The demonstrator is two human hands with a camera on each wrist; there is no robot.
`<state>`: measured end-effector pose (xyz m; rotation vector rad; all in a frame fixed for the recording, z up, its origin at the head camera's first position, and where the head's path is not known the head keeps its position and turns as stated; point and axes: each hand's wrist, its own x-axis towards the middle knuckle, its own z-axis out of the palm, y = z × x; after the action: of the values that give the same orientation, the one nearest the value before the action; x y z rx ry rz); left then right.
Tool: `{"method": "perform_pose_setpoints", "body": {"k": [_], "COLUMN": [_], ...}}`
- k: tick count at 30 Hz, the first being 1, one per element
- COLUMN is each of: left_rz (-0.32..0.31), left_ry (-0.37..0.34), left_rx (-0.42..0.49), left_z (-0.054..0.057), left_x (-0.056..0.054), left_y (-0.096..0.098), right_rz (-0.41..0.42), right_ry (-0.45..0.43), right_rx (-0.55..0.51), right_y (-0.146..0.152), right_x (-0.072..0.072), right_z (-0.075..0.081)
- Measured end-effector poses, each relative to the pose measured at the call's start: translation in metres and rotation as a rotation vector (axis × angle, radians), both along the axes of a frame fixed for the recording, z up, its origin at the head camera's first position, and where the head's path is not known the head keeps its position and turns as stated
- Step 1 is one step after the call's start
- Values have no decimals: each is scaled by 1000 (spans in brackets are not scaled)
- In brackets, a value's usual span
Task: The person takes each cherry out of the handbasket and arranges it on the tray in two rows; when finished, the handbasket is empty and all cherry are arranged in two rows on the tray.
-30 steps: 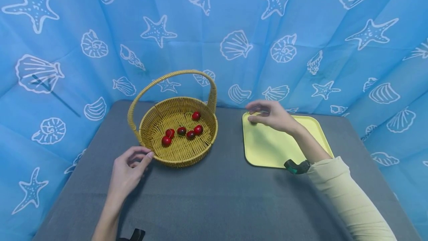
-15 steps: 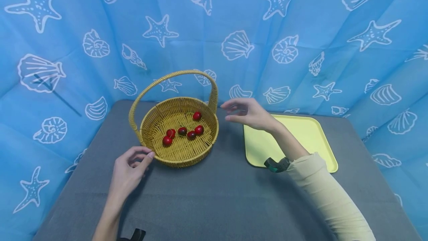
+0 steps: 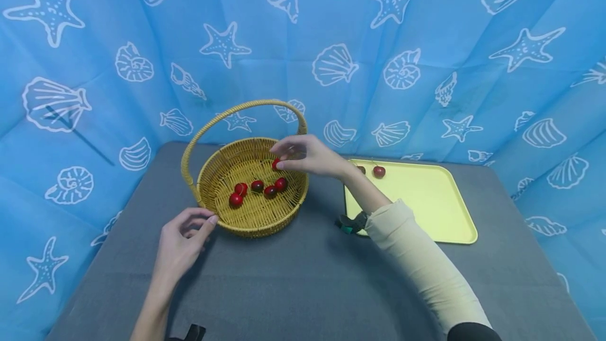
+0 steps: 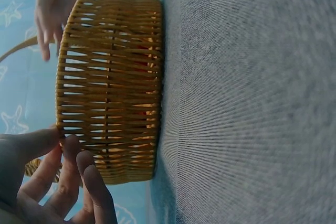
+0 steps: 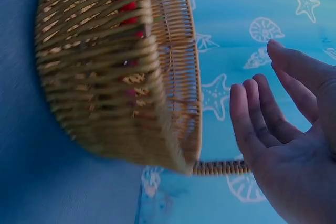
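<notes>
A yellow wicker basket (image 3: 258,231) with a tall arched handle stands on the grey table, several red cherries (image 3: 257,186) on its floor. My left hand (image 3: 182,241) pinches its near left rim between thumb and fingers; the left wrist view shows the thumb tip (image 4: 51,134) at the edge. Over the basket's right side hovers my right hand (image 3: 312,156), thumb and fingers parted around the back-right cherry (image 3: 276,163) in the head view. In the right wrist view the right hand (image 5: 289,145) holds nothing, its fingers spread above the rim.
A pale yellow tray (image 3: 426,204) lies right of the basket, partly behind the right forearm. Near its back left corner is a dark red cherry (image 3: 379,171), with another (image 3: 361,169) beside it. A blue curtain (image 3: 341,104) with shell prints hangs behind the table.
My right hand has travelled left from over the tray to over the basket, uncovering cherries at the tray's back left corner. My left hand has kept its grip on the rim.
</notes>
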<state>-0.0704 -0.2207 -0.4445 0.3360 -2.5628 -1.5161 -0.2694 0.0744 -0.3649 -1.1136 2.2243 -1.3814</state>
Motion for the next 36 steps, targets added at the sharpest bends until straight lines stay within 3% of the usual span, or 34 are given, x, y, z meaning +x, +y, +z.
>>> {"method": "perform_pose_setpoints", "body": {"k": [5, 11, 20, 36], "left_rz": [-2, 1, -6, -8], "left_ry": [2, -9, 3, 27], "left_rx": [8, -4, 5, -3], "left_z": [0, 0, -2, -2], "left_x": [0, 0, 1, 0], "left_y": [0, 0, -1, 0], "right_rz": [-3, 3, -50, -87], "right_ry": [-11, -84, -184, -361], "right_rx": [62, 150, 194, 246], "right_y": [-23, -43, -60, -71], "right_x": [-9, -22, -38, -43], "right_z": [1, -1, -6, -23]}}
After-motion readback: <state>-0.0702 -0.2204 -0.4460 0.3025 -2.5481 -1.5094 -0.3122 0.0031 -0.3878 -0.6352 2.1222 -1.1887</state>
